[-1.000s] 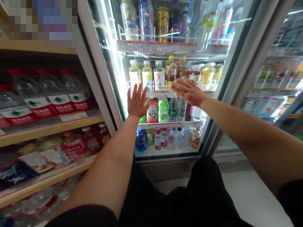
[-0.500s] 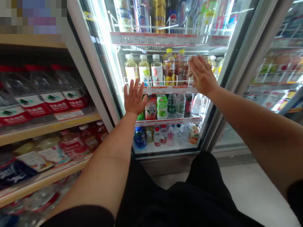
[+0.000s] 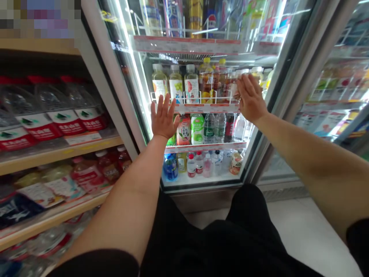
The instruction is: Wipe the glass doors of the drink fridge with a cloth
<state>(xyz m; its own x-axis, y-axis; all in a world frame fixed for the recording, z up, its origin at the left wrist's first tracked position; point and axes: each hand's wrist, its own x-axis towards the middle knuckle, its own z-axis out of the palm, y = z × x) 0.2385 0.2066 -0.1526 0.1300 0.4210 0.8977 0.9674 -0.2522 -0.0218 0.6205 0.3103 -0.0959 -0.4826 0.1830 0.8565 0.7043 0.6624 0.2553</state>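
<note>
My left hand [image 3: 164,119] is spread flat against the glass door [image 3: 187,186] of a lit drinks fridge, its fingers apart and nothing in it. Higher up and to the right, my right hand [image 3: 252,98] is pressed to the same glass with its fingers straight and close together. Something pale and brownish shows at the left edge of its fingers; I cannot make out what it is. Behind the glass, juice bottles [image 3: 191,84] and yellow-capped tea bottles [image 3: 206,79] stand near the hands. A green carton-like pack [image 3: 197,129] sits one shelf lower.
On the left, a wooden shelf [image 3: 62,155] holds red-labelled water bottles [image 3: 59,122] and other drinks. A metal door frame [image 3: 291,80] divides this fridge from another on the right. My knees [image 3: 249,207] are close to the fridge base, above a pale floor [image 3: 302,238].
My right hand has slid a little to the right and slightly down across the glass, uncovering more bottles behind it. My left hand has stayed in place.
</note>
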